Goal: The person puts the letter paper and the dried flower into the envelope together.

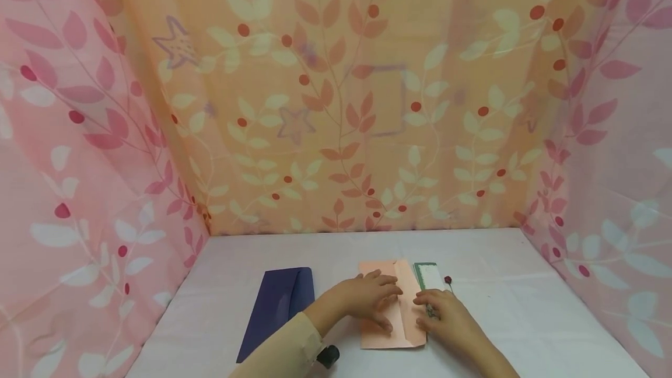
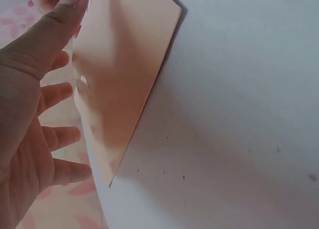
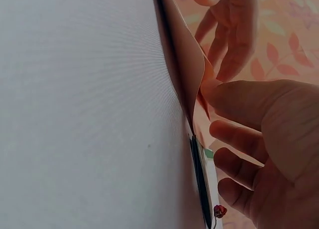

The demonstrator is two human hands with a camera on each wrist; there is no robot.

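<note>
A peach envelope [image 1: 379,340] lies on the table with its flap along the right side. Over its left half, my left hand [image 1: 367,296] has its fingers spread. In the left wrist view, the left thumb [image 2: 50,29] reaches to the upper edge of the envelope [image 2: 129,64] while the other fingers stand apart. My right hand [image 1: 451,319] is at the envelope's right edge, thumb and fingers apart. The right wrist view shows the right thumb [image 3: 234,97] touching the raised flap, with the other fingers loosely bent beside it.
To the left lies a dark purple envelope [image 1: 270,308], partly behind the left forearm. Green-bordered white cards [image 1: 431,276] and a small dried red flower [image 1: 448,279] lie by the right hand. Patterned cloth [image 1: 336,104] hangs behind the white table [image 1: 499,267].
</note>
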